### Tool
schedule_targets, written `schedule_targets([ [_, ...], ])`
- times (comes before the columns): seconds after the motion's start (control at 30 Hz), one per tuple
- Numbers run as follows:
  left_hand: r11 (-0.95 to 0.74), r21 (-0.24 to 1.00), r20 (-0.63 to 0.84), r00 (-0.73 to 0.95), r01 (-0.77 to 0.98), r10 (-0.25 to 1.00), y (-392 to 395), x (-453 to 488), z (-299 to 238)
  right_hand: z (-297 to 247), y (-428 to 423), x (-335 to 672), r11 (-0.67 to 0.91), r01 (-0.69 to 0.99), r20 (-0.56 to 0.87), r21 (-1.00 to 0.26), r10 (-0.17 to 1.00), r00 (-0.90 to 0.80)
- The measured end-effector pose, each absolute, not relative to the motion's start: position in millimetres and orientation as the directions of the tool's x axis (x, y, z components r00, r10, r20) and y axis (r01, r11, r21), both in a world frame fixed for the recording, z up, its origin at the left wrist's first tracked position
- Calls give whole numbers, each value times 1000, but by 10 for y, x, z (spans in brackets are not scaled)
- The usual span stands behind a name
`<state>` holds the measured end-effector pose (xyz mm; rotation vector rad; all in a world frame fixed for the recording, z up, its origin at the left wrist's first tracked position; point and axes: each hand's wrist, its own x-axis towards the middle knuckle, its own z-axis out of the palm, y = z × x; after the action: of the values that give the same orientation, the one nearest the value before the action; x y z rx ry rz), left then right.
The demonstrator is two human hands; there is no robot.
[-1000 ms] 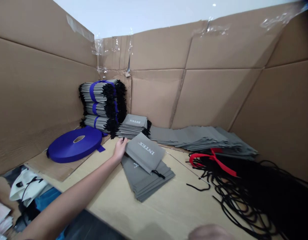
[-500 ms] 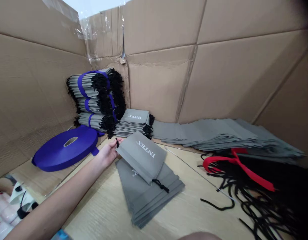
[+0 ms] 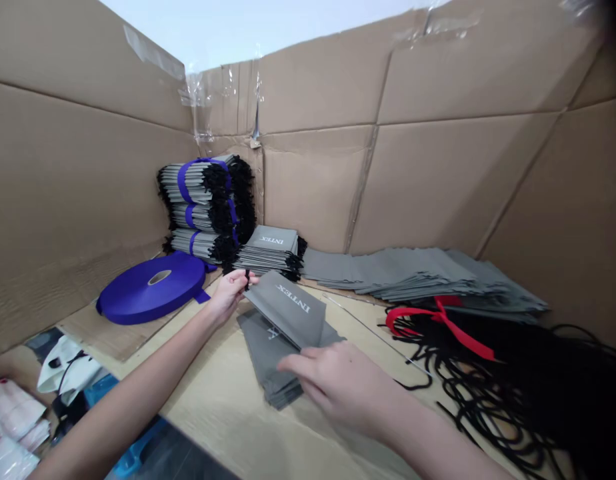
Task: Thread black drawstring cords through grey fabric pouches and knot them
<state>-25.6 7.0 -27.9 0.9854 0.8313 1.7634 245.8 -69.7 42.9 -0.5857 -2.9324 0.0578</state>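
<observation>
The grey INTEX drawstring bag (image 3: 285, 308) lies on a stack of grey bags (image 3: 258, 353). The left hand (image 3: 229, 293) pinches a black cord (image 3: 247, 275); the right hand (image 3: 343, 387) is open at the bag's near edge. A hard tug could slide the stack.

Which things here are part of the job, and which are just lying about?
Part of the job: left hand, right hand, grey INTEX bag, black cord, grey bag pile.

Just lying about: purple ribbon roll, strapped bag bundles, loose black cords.
</observation>
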Motion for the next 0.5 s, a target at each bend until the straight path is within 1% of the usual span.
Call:
schedule_targets([
  [0.03, -337, 855, 261, -236, -393, 936, 76, -252, -293, 360, -628, 2451, 911, 404, 149, -88, 413, -899],
  [0.1, -316, 858, 251, -205, -406, 946, 93, -249, -325, 151, -541, 2462, 878, 430, 173, -208, 466, -868],
  [0.17, -300, 853, 239, -191, -427, 952, 111, -257, -359, -64, -508, 2480, 833, 429, 263, -349, 526, -808],
  [0.2, -296, 848, 234, -190, -440, 953, 119, -266, -373, -146, -504, 2484, 826, 417, 279, -380, 532, -800],
  [0.27, -295, 832, 224, -201, -471, 954, 130, -294, -389, -239, -505, 2483, 824, 396, 295, -406, 528, -797],
  [0.5, -320, 764, 160, -316, -560, 935, 111, -419, -342, -238, -499, 2481, 832, 379, 330, -406, 520, -788],
])
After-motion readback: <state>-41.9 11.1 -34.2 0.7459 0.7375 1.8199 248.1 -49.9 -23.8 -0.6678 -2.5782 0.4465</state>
